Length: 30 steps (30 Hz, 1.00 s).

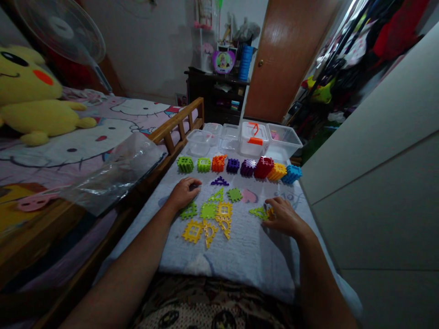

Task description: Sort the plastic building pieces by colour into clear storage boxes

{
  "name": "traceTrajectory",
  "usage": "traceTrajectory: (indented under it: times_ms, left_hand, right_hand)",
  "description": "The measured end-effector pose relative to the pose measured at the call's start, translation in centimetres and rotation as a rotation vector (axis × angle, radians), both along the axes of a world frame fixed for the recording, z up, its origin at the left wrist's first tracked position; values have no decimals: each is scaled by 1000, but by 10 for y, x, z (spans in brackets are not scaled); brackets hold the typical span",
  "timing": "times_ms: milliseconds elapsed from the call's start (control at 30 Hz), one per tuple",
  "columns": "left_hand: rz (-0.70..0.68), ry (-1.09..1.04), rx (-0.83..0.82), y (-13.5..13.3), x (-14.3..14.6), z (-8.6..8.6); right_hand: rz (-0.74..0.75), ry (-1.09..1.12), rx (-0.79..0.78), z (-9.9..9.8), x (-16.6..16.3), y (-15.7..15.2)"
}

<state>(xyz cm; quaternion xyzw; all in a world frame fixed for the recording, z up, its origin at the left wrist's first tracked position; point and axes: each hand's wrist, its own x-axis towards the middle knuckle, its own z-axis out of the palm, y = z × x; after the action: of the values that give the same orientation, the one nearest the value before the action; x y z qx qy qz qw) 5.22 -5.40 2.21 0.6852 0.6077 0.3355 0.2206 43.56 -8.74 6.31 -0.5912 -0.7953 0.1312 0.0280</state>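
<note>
My left hand (185, 193) rests on the cloth with loosely bent fingers and nothing visible in it, beside a green square tile (188, 210). My right hand (284, 216) curls its thumb and fingers round a yellow interlocking tile (270, 213), partly hidden by the fingers. A green triangular tile (258, 212) lies against it. Between my hands are loose flat tiles: a solid green square (208, 210), another green square (235, 195), a green triangle (216, 196), yellow window squares (192, 231) and yellow triangles (209, 232). Farther off lies a purple triangle (220, 181).
Stacks of tiles sorted by colour stand in a row, from green (185, 164) to red (264, 167) and blue (291, 174). Behind them are clear plastic boxes (284, 139) and a lidded box (254, 137). A wooden bed rail (178, 119) borders the left, a pale cabinet (377, 151) the right.
</note>
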Motion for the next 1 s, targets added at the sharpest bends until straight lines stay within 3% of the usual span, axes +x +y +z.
traceTrajectory:
  times_ms: [333, 533, 700, 1000]
  left_hand:
    - [-7, 41, 3, 0, 0, 0]
    - [-11, 44, -1, 0, 0, -1]
    - [-8, 51, 8, 0, 0, -1]
    - [-6, 53, 10, -1, 1, 2]
  right_hand:
    - [56, 43, -27, 1, -14, 10]
    - [87, 289, 68, -4, -25, 20]
    - [-1, 529, 180, -19, -25, 25]
    - [-311, 750, 142, -28, -19, 24]
